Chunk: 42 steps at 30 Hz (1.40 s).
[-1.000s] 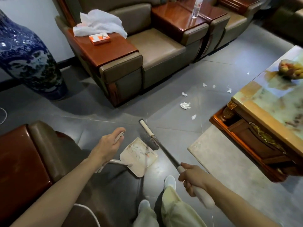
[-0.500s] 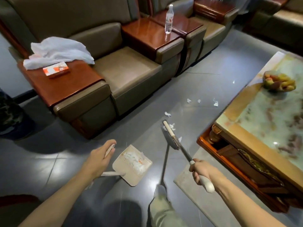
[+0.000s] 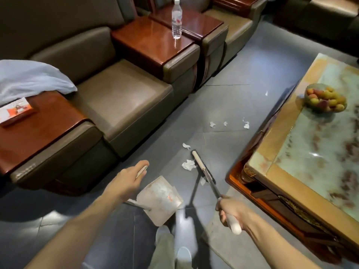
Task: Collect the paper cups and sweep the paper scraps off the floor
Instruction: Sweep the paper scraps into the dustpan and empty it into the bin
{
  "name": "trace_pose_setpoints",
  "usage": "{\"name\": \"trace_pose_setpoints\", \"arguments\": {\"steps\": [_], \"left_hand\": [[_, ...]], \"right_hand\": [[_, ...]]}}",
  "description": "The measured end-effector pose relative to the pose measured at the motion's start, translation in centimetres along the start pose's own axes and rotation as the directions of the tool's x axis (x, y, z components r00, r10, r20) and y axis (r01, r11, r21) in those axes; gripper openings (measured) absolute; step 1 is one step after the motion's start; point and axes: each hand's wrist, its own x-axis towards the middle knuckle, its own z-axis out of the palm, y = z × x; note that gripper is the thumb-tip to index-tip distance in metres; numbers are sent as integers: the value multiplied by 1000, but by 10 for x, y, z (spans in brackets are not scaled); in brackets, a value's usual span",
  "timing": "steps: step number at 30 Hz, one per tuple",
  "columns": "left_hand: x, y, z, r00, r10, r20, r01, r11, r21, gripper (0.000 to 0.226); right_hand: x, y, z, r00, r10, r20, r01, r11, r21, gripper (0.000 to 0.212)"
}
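Observation:
My left hand [image 3: 128, 181] grips the white handle of a beige dustpan [image 3: 161, 202], which hangs low over the grey floor with some scraps inside. My right hand [image 3: 231, 212] is closed on the white grip of a broom [image 3: 204, 169], its head resting on the floor beside a crumpled paper scrap [image 3: 188, 165]. A smaller scrap [image 3: 186, 146] lies just beyond the broom tip. Further out, several scraps [image 3: 212, 124] are strewn between the sofa and the table, the largest [image 3: 246, 125] by the table edge. No paper cups are in view.
Brown leather armchairs [image 3: 120, 101] with wooden armrest tables line the left; a water bottle [image 3: 176, 18] stands on one. A marble-topped coffee table [image 3: 291, 152] with a fruit bowl [image 3: 325, 99] fills the right. My feet [image 3: 184, 251] stand on the floor below.
I have stepped forward along the aisle. The broom head has travelled out to the nearest scraps and the dustpan has come along with it; the blue vase has left the view.

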Motion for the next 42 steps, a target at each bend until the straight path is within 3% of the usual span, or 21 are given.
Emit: {"name": "trace_pose_setpoints", "arguments": {"steps": [4, 8, 12, 16, 19, 32, 35, 42], "left_hand": [[30, 4, -10, 1000, 7, -15, -7, 999, -33, 25], [45, 0, -20, 998, 37, -57, -41, 997, -58, 21], [60, 15, -22, 996, 66, -65, -71, 994, -80, 14], [81, 23, -31, 998, 56, -31, -58, 997, -50, 12], [100, 28, -38, 999, 25, -42, -28, 997, -72, 18], [200, 86, -54, 996, -58, -70, 51, 994, -98, 23], [229, 103, -55, 995, -80, -58, 74, 993, -88, 24], [265, 109, -59, 993, -73, -88, 71, 997, -31, 25]], "right_hand": [[-16, -4, 42, 997, 13, 72, -8, 997, -72, 17], [-37, -18, 54, 991, 7, 133, 5, 996, -89, 40], [-57, -43, 47, 991, -35, 126, 82, 919, -385, 42], [-70, -77, 17, 953, 155, 259, -101, 972, -210, 57], [-77, -99, -12, 932, 188, 310, -135, 974, -184, 60], [5, -242, -120, 981, 12, 194, 18, 989, -148, 61], [38, -271, -131, 985, -74, 157, 115, 954, -276, 46], [100, -292, -114, 984, -78, 158, 142, 881, -452, 36]]}}
